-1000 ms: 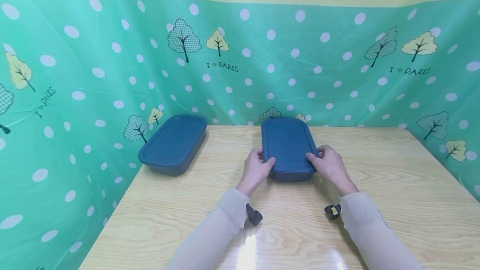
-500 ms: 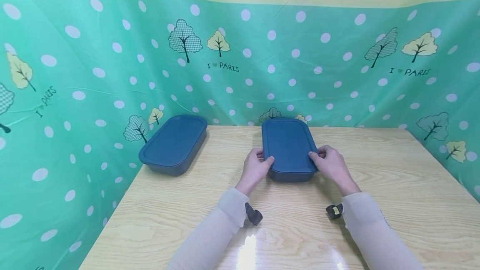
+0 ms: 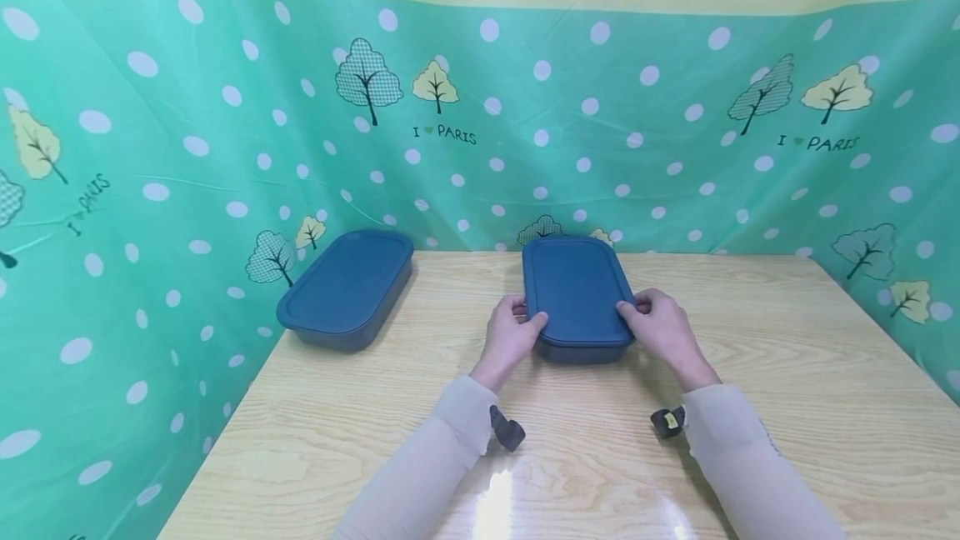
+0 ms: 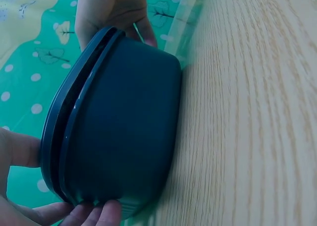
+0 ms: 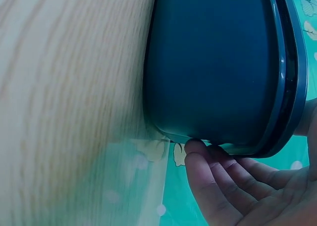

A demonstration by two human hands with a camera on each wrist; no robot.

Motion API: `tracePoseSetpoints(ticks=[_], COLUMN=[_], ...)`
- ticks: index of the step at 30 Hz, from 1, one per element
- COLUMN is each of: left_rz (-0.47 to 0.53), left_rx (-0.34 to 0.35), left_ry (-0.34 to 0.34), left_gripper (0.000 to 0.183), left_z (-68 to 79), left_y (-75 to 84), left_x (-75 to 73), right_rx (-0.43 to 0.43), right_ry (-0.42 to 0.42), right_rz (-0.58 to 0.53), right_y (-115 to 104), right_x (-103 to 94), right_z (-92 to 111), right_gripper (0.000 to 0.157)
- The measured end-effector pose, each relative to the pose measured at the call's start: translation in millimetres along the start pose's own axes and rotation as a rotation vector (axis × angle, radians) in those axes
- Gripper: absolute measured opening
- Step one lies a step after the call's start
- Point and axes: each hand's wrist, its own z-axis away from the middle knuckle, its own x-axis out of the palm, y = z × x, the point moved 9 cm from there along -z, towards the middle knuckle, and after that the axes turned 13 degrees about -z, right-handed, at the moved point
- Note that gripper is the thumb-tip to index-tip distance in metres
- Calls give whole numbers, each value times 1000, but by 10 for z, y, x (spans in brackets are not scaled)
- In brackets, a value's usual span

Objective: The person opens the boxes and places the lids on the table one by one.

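Note:
A dark blue lidded food container (image 3: 581, 294) sits on the wooden table in front of me. My left hand (image 3: 512, 337) grips its near left side, and my right hand (image 3: 662, 330) grips the near right side. Both thumbs rest on the top of the lid (image 3: 577, 282). In the left wrist view, the fingertips (image 4: 106, 213) press the side wall under the rim, and a narrow dark gap runs between the lid (image 4: 54, 122) and the box body (image 4: 124, 122). The right wrist view has the fingers (image 5: 213, 176) against the other side wall.
A second dark blue lidded container (image 3: 348, 286) stands at the table's left edge. The light wood table (image 3: 787, 340) extends to the right and toward me. Behind and to the left hangs a green polka-dot curtain (image 3: 450, 182), close to the table's back edge.
The right thumb has shifted slightly outward, toward the lid's right edge, since one second ago. Both hands otherwise keep their place, and the containers look still.

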Motion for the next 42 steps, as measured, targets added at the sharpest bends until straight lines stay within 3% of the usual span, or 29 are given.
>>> tracePoseSetpoints(ticks=[10,24,42], left_rz=[30,177,283], left_rx=[-23,-63,-123], left_ry=[1,-15,-13], left_gripper=[45,44,43], left_z=[13,-10,-7], left_y=[22,-16,-59], left_x=[-13,5,9], right_rx=[-1,9,-8], right_ry=[0,-32,-47], right_rz=[-4,28,58], right_y=[-4,21,37], right_x=[2,34,30], right_z=[-2,-3,-18], right_gripper=[57,59,59])
